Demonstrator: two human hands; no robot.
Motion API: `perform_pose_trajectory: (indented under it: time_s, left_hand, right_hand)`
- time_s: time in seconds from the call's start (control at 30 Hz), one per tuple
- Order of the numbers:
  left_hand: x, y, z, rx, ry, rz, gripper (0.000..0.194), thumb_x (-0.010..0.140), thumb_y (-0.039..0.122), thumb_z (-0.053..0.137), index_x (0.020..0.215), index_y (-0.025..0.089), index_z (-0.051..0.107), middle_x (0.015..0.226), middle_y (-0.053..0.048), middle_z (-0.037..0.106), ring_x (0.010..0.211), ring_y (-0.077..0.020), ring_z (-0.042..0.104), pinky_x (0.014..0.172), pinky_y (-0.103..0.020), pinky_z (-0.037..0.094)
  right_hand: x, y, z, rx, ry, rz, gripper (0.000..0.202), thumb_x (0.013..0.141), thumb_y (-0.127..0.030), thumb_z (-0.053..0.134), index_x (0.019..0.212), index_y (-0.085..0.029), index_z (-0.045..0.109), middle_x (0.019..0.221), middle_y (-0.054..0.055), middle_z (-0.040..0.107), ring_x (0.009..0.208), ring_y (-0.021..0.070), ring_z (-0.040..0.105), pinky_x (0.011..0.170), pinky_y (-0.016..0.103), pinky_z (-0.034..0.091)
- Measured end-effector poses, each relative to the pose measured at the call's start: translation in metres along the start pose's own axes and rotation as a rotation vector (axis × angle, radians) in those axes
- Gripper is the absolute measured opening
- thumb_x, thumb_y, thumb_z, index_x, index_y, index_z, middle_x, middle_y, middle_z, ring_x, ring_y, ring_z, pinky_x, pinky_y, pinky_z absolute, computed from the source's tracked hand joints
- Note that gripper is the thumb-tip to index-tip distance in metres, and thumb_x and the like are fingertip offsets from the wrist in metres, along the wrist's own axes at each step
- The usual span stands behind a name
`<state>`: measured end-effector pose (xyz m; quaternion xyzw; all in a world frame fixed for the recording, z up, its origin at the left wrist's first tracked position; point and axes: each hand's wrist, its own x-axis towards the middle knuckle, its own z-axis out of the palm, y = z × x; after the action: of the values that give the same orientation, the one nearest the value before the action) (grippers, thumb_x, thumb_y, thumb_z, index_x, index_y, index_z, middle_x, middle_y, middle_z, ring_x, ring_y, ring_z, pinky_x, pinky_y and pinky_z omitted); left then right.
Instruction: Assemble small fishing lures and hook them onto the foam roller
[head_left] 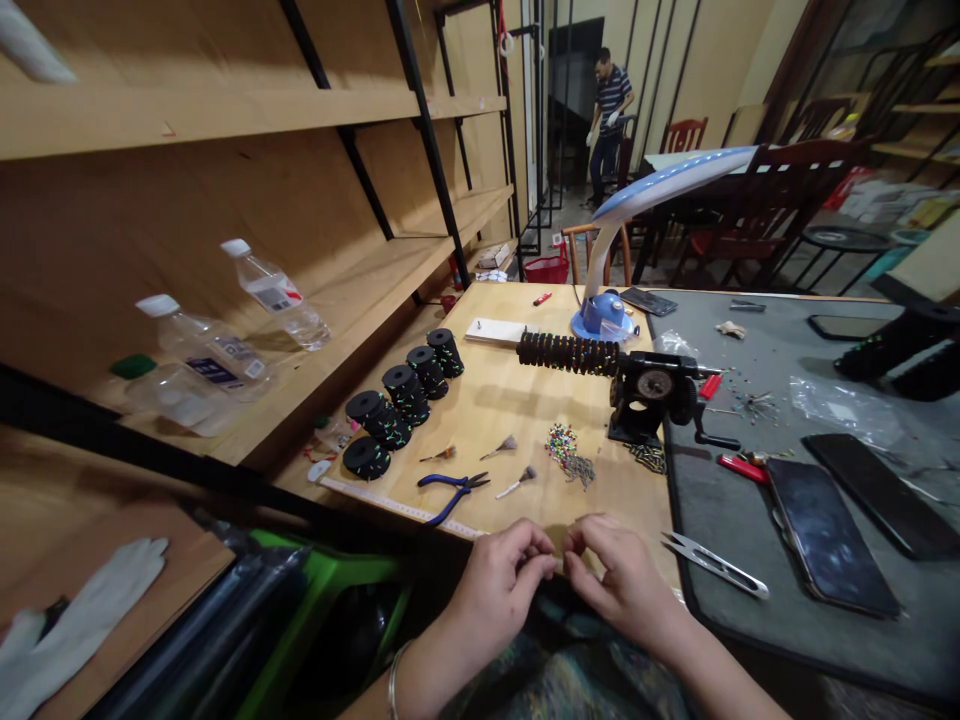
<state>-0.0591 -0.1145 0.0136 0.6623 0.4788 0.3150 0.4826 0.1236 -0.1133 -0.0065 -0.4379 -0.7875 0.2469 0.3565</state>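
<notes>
My left hand (501, 575) and my right hand (621, 570) are close together at the table's front edge. Both have thumb and fingertips pinched, facing each other across a small gap; anything between them is too small to make out. Just beyond lie blue-handled pliers (448, 484), jaws apart, and three small tufted pieces, one with a white stem (514, 484). A pile of multicoloured beads (561, 440) sits beside a heap of small grey metal pieces (579, 470). Behind them stands a black hand-cranked device (651, 385) carrying a ribbed black roll (568, 354). Silver thread snips (716, 564) rest to the right.
Several black spools (406, 393) stand along the left table edge. A blue desk lamp (604, 316) stands at the back. Dark phones (829, 535) lie on the grey mat (720, 480). Bottles (202, 350) sit on the left shelf. A person (611, 110) stands in the background.
</notes>
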Motion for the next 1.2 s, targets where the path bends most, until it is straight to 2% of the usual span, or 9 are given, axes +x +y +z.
perform_pose_trajectory:
  time_s: [0.27,0.5,0.67,0.77,0.9,1.0,1.2]
  left_hand:
    - [0.000,0.002,0.001,-0.043,0.038,-0.026,0.008,0.082,0.014,0.054,0.080,0.016,0.061,0.067,-0.002,0.065,0.062,-0.0146,0.062,0.059,-0.022,0.046]
    - [-0.001,0.003,0.000,-0.054,0.034,-0.043,0.008,0.082,0.014,0.053,0.080,0.016,0.061,0.065,-0.001,0.064,0.057,-0.0124,0.057,0.053,-0.020,0.042]
    - [0.000,0.004,0.000,-0.094,0.015,-0.060,0.003,0.083,0.017,0.055,0.082,0.017,0.057,0.063,0.001,0.063,0.049,-0.0094,0.049,0.047,-0.020,0.037]
    - [0.001,0.006,0.000,-0.112,0.004,-0.058,0.001,0.083,0.018,0.055,0.082,0.018,0.055,0.065,0.001,0.062,0.051,-0.0097,0.051,0.049,-0.020,0.038]
    - [0.000,0.007,-0.001,-0.111,-0.001,-0.046,0.002,0.081,0.016,0.054,0.080,0.018,0.055,0.066,0.001,0.062,0.053,-0.0098,0.052,0.050,-0.020,0.039]
    - [0.000,0.005,-0.001,-0.107,-0.006,-0.056,0.003,0.081,0.016,0.054,0.079,0.017,0.055,0.066,0.001,0.063,0.051,-0.0092,0.051,0.050,-0.020,0.039]
    - [0.000,0.005,0.001,-0.138,0.001,-0.073,0.003,0.080,0.016,0.055,0.078,0.017,0.056,0.063,0.002,0.061,0.049,-0.0083,0.048,0.047,-0.019,0.036]
  right_hand:
    - [-0.003,0.005,-0.004,-0.010,0.003,0.037,0.011,0.085,-0.018,0.048,0.076,-0.022,0.051,0.068,0.002,0.061,0.065,0.0169,0.057,0.060,0.027,0.041]
    - [-0.008,0.009,-0.009,-0.029,-0.032,0.071,0.012,0.088,-0.020,0.049,0.076,-0.022,0.053,0.069,0.003,0.062,0.066,0.0180,0.057,0.061,0.028,0.042]
    - [-0.005,0.003,-0.018,0.054,-0.083,0.064,0.009,0.090,-0.020,0.052,0.095,-0.022,0.059,0.087,0.006,0.068,0.083,0.0201,0.062,0.073,0.030,0.046]
    - [-0.003,-0.002,-0.016,0.131,-0.082,0.057,0.014,0.089,-0.018,0.054,0.101,-0.022,0.059,0.093,0.007,0.068,0.089,0.0203,0.062,0.076,0.030,0.047]
    - [0.000,-0.006,-0.006,0.157,-0.063,0.033,0.007,0.090,-0.019,0.051,0.089,-0.022,0.058,0.082,0.004,0.065,0.079,0.0182,0.061,0.070,0.028,0.045]
    - [0.002,-0.006,-0.002,0.110,-0.048,0.030,0.013,0.090,-0.021,0.050,0.078,-0.021,0.055,0.074,0.003,0.061,0.072,0.0179,0.058,0.065,0.028,0.043]
    - [0.001,-0.006,-0.005,0.117,-0.087,0.063,0.010,0.089,-0.020,0.048,0.080,-0.022,0.051,0.075,0.003,0.060,0.072,0.0179,0.056,0.065,0.029,0.044]
